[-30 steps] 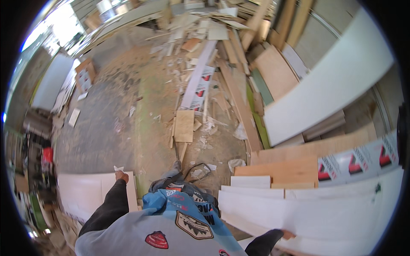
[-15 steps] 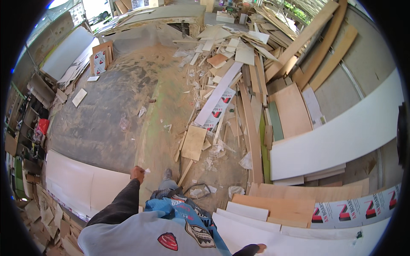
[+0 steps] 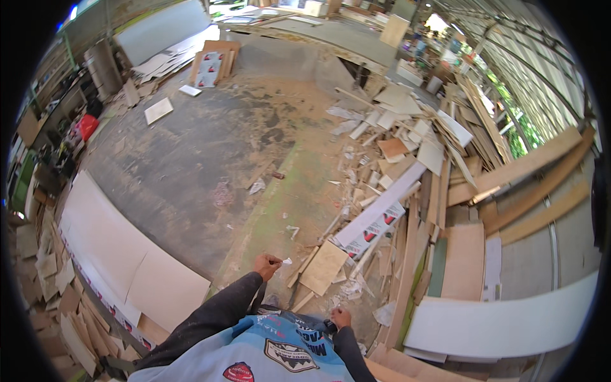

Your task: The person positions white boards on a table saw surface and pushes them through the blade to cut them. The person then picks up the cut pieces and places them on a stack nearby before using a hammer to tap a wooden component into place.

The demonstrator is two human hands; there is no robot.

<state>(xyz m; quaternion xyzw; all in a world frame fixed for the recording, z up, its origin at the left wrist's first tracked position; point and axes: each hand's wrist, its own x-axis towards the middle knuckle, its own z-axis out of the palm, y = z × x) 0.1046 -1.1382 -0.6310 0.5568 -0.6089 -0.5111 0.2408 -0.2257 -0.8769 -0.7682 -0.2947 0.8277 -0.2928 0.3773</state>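
Note:
My left hand reaches out over the floor ahead of me. Its fingers are pinched on a small crumpled white scrap, which looks like paper or thin plastic. Close to my waist is my right hand, its fingers curled in; whether it holds anything is hidden. A small black object shows beside that hand, too small to name. Just right of the left hand, a square tan board lies on the floor among wood offcuts.
Large pale panels lie at my left. A heap of board offcuts spreads along the right, with long planks leaning behind. A big white panel lies at lower right. Farther off stands a wide workbench.
The view has turned left. My right hand has come from beside the white boards at lower right to near my waist. My left hand still pinches the white scrap.

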